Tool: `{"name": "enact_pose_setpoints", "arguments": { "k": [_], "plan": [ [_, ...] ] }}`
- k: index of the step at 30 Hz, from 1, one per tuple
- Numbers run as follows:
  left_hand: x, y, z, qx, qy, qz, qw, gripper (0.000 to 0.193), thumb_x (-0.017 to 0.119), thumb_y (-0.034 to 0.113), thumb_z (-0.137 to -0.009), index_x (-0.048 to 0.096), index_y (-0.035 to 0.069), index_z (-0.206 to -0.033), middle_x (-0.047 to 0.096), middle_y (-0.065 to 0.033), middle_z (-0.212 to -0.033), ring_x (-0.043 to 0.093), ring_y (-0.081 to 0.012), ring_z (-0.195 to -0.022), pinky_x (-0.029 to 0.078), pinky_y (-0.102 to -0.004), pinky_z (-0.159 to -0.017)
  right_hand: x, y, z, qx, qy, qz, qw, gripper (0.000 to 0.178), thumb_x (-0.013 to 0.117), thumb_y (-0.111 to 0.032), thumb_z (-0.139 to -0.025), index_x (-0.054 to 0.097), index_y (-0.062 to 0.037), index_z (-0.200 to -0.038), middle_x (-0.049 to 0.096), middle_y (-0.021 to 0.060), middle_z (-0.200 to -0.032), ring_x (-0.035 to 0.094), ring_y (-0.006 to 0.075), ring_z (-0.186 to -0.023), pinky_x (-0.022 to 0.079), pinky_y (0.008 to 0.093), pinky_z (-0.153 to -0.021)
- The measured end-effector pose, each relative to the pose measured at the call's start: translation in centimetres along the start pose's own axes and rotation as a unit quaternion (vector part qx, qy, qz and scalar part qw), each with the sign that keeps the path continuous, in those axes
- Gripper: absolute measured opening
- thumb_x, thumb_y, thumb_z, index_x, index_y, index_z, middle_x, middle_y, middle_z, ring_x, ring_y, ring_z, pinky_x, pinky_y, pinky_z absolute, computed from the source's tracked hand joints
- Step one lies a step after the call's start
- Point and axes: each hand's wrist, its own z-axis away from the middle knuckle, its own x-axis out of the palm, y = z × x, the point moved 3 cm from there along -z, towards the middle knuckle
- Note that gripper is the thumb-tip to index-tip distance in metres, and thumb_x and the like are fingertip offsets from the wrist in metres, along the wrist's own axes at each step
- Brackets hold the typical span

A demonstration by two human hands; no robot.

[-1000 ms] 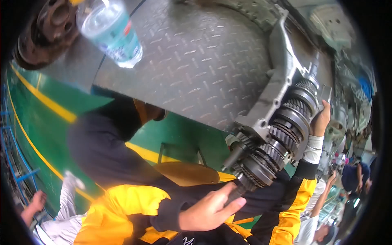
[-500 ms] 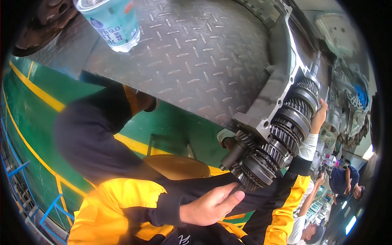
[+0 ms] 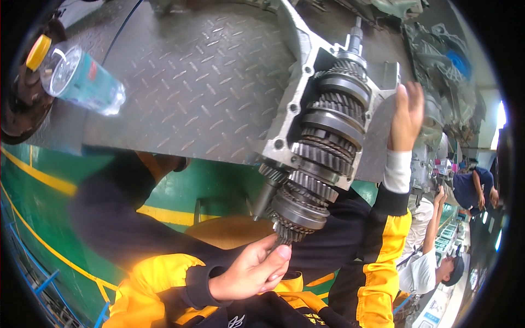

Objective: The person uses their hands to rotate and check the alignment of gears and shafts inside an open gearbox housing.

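Note:
A gear shaft (image 3: 328,145) with several toothed gears and rings lies in an open aluminium gearbox housing (image 3: 290,106). Its near end sticks out past the housing and over the table edge, while a thin splined tip points away at the far end. My left hand (image 3: 254,270) is closed on that near end, thumb and fingers around the small end gear. To the right of the housing, my right hand (image 3: 407,117) is raised with its fingers stretched out, holding nothing. A smaller gear with a dark cylinder (image 3: 268,194) projects beside the shaft at the housing's near left corner.
The housing rests on a metal tread-plate table (image 3: 208,104). A clear bottle (image 3: 82,79) with a yellow cap lies at the left beside a rusty round part (image 3: 22,112). A stool (image 3: 224,232) stands below. Other castings (image 3: 443,49) and people (image 3: 432,262) are at the right.
My right hand has come off the gears and moved to the housing's right side. My left hand has closed on the shaft's near end. The view has shifted, with the housing now nearer the middle.

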Motion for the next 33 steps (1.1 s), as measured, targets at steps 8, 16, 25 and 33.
{"name": "enact_pose_setpoints", "arguments": {
  "k": [8,16,25,33],
  "plan": [
    [-1.3,-0.8,-0.2,0.029,-0.12,0.039,0.992,0.035,0.031,0.035,-0.11,0.045,0.003,-0.108,0.042,-0.0042,-0.063,0.041,-0.0135,-0.045,0.036,-0.0246,-0.045,2.7,-16.8,14.9,-0.439,-0.481,0.145,0.745,0.022,0.074,-0.025,-0.082,0.074,-0.0124,-0.101,0.071,-0.0002,-0.119,0.062,0.0263,-0.121,0.03,0.0597,-0.114],
    [-0.7,-1.2,0.1,0.068,-0.052,0.066,0.994,0.026,0.036,0.026,-0.11,0.046,0.002,-0.107,0.04,-0.0021,-0.062,0.035,-0.0098,-0.046,0.032,-0.0221,-0.044,3.5,-15.4,16.8,-0.403,-0.481,0.19,0.755,0.028,0.068,-0.034,-0.088,0.073,-0.0178,-0.111,0.07,-0.0053,-0.121,0.06,0.0211,-0.125,0.019,0.062,-0.118],
    [-0.8,-1.2,0.4,0.042,-0.037,0.072,0.996,0.028,0.037,0.026,-0.11,0.046,0.001,-0.103,0.039,-0.0003,-0.063,0.035,-0.0085,-0.047,0.031,-0.0223,-0.044,1.1,-15.1,14.0,-0.357,-0.367,0.067,0.856,0.03,0.083,-0.02,-0.074,0.075,-0.0088,-0.101,0.071,0.0036,-0.1,0.068,0.0267,-0.103,0.041,0.0548,-0.105],
    [-1.3,6.1,0.6,0.218,0.032,-0.674,0.705,0.03,0.06,0.026,-0.096,0.067,0.0,-0.084,0.065,-0.0088,-0.067,0.064,-0.022,-0.057,0.05,-0.0326,-0.053,0.4,-11.7,12.7,-0.311,-0.405,0.049,0.858,0.025,0.088,-0.008,-0.066,0.067,-0.0045,-0.081,0.061,0.0056,-0.077,0.056,0.0188,-0.053,0.043,0.0294,-0.046]
  ]
}}
